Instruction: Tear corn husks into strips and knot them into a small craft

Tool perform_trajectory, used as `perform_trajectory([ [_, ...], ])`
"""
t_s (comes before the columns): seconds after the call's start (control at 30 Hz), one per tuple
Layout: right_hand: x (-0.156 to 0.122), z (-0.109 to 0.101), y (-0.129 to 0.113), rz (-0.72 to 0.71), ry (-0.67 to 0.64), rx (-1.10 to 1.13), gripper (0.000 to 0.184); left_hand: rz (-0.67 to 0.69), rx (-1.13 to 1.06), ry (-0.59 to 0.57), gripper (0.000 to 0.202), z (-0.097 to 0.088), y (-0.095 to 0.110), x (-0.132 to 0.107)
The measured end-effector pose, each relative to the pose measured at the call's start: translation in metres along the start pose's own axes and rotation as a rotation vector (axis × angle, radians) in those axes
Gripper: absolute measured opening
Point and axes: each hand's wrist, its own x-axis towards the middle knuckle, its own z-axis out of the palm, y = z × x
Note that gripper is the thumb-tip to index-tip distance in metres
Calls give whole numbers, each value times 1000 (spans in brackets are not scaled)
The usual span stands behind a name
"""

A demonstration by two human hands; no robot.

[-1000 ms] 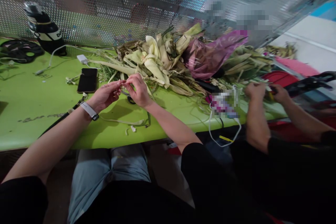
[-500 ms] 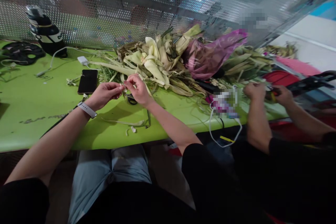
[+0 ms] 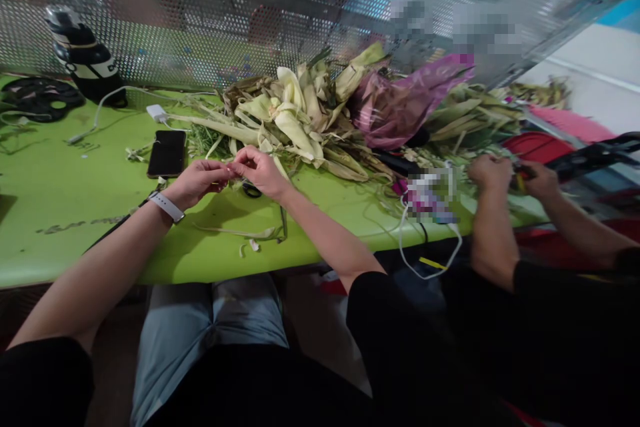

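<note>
Over the green table, my left hand and my right hand meet fingertip to fingertip. Both are closed in a pinch. Whatever sits between the fingertips is too small and hidden to name. A pile of corn husks lies just behind my hands. Under my right hand shows the dark ring of a small object, partly covered. A long pale husk strip and a small white scrap rest in front of my hands.
A phone, a white charger plug and a dark bottle stand to the left. A purple plastic bag lies on the husks. At right, a co-worker's hands work near a red object. A white cable loop hangs over the edge.
The pale bit that showed between my fingertips is now hidden, and my fingers are pressed closer together. My right hand has turned slightly. The things on the table stay put.
</note>
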Motion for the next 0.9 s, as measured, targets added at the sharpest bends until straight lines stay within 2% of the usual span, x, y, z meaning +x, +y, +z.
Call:
perform_trajectory([
  [0.1, -1, -3, -3, -15, 121, -45, 47, 32, -38, 58, 21, 0, 1, 0],
  [0.17, -2, -7, -7, -46, 149, -141, 43, 76, -69, 105, 22, 0, 2, 0],
  [0.3, -7, -8, -11, -142, -27, -410, 39, 130, -101, 176, 23, 2, 6, -2],
  [0.4, -11, -3, -8, -206, -74, -536, 27, 159, -86, 200, 23, 7, 8, -5],
  [0.5, -13, 1, -5, -201, -61, -560, 23, 208, -48, 202, 18, 11, 8, -7],
  [0.7, -13, 3, -10, -137, 17, -562, 26, 291, -46, 255, 13, 17, 1, -8],
  [0.9, -13, 3, -18, -53, 61, -476, 29, 274, -78, 303, 14, 24, -2, -10],
])
